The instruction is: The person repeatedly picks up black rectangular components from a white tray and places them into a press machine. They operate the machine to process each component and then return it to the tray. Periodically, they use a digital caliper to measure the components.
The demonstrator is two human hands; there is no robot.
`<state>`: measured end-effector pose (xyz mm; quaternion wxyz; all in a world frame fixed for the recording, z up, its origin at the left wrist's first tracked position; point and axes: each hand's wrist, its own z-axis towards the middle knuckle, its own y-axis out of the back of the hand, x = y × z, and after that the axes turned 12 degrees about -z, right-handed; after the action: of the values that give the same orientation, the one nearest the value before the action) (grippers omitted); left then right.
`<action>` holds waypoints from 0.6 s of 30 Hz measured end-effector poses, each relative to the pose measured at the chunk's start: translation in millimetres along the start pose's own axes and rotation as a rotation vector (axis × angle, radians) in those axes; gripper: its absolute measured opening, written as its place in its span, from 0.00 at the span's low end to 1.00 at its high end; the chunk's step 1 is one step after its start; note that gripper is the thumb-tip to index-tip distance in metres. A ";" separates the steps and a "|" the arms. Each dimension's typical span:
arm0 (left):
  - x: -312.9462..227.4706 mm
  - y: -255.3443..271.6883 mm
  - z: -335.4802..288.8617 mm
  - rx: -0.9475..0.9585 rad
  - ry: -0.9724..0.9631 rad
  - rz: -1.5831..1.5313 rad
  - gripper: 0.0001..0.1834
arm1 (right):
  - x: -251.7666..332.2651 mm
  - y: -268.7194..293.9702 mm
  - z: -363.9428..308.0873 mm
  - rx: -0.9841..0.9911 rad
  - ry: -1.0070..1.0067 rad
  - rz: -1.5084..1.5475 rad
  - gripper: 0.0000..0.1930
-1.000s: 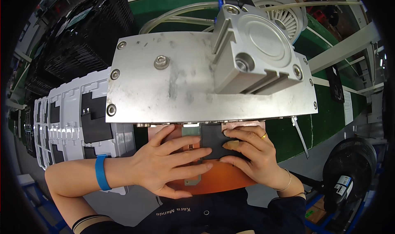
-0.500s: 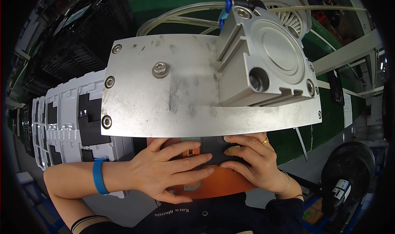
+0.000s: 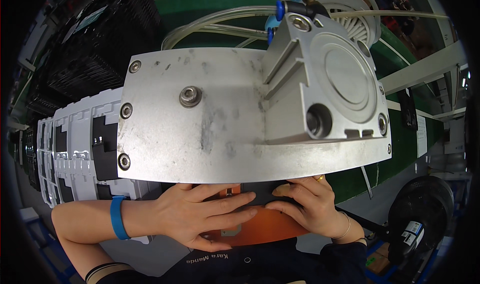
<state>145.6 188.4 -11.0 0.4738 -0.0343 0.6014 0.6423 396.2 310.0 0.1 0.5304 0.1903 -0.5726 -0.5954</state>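
Observation:
An orange plate [image 3: 272,225] lies under the front edge of a metal press fixture [image 3: 227,109], with a flat black piece [image 3: 256,193] on it. My left hand [image 3: 192,211] rests flat over the plate's left part, fingers spread, their tips reaching the black piece. With thumb and fingers bent at the black piece's right edge, my right hand [image 3: 312,204] seems to pinch it. One of its fingers has a yellowish covering or tip. The fixture's top plate hides the far end of the black piece and some fingertips.
A metal air cylinder [image 3: 345,79] stands on the fixture, with transparent tubes [image 3: 215,21] behind it. White plastic trays [image 3: 75,134] holding black pieces sit at left, near black crates [image 3: 95,49]. A white fan [image 3: 350,24] is behind; a black reel-like object [image 3: 422,209] stands right.
The fixture appears lower and slightly larger in view, covering more of my fingers. Both hands stay in nearly the same place on the plate and black piece.

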 end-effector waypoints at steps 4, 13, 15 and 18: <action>-0.2 -1.2 0.4 -0.013 0.003 -0.032 0.31 | 1.3 1.4 0.6 0.003 0.014 0.000 0.13; 0.4 4.5 5.2 -0.005 -0.027 -0.028 0.30 | 0.7 1.5 -0.6 0.020 0.020 -0.002 0.12; 0.3 4.4 5.2 -0.009 -0.029 -0.035 0.29 | 0.3 1.4 -0.5 0.019 0.025 -0.005 0.12; 0.9 3.8 4.6 -0.006 -0.029 -0.037 0.29 | 0.0 0.2 -1.9 0.012 0.016 -0.008 0.12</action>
<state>145.1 193.3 -7.5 0.4941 -0.0378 0.5919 0.6356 397.9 309.1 -0.2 0.5314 0.2007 -0.5712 -0.5925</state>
